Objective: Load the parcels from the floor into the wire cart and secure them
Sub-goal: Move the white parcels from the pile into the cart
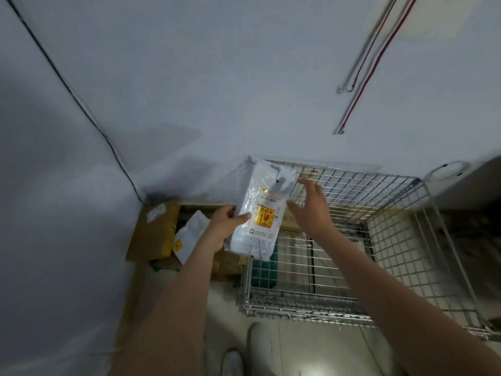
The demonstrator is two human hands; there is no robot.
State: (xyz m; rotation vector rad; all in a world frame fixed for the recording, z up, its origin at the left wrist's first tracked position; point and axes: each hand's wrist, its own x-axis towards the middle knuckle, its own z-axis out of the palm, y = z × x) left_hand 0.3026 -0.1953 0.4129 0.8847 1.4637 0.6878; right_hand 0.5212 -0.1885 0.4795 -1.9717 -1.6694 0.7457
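A white plastic parcel (260, 213) is up in the air in the middle of the frame, right over the left edge of the wire cart (393, 240); its long side runs up and down the picture, leaning a little to the right at the top; the open cart lies to the right of it, so I think the parcel has to go right and down to land inside.

The left hand (226, 221) holds the parcel by its left edge, low down; the thumb is on the front and the other fingers curl round the back. The right hand (311, 210) is just beside the parcel on its right side; its fingers are spread wide and straight and it holds nothing; I cannot tell if the fingertips touch the bag or are just shy of it. The two hands are near each other with only the parcel between them.

The right hand is nearer the cart; the left hand is the only one that has a real hold.

More parcels wait at the lower left of the middle: a brown box (156, 232), and a small white bag (189, 234) leaning next to it; some flat things already lie in the cart's bottom. Two cords with hooks (374, 63) hang on the wall at the upper right; maybe they are for tying the load down later.
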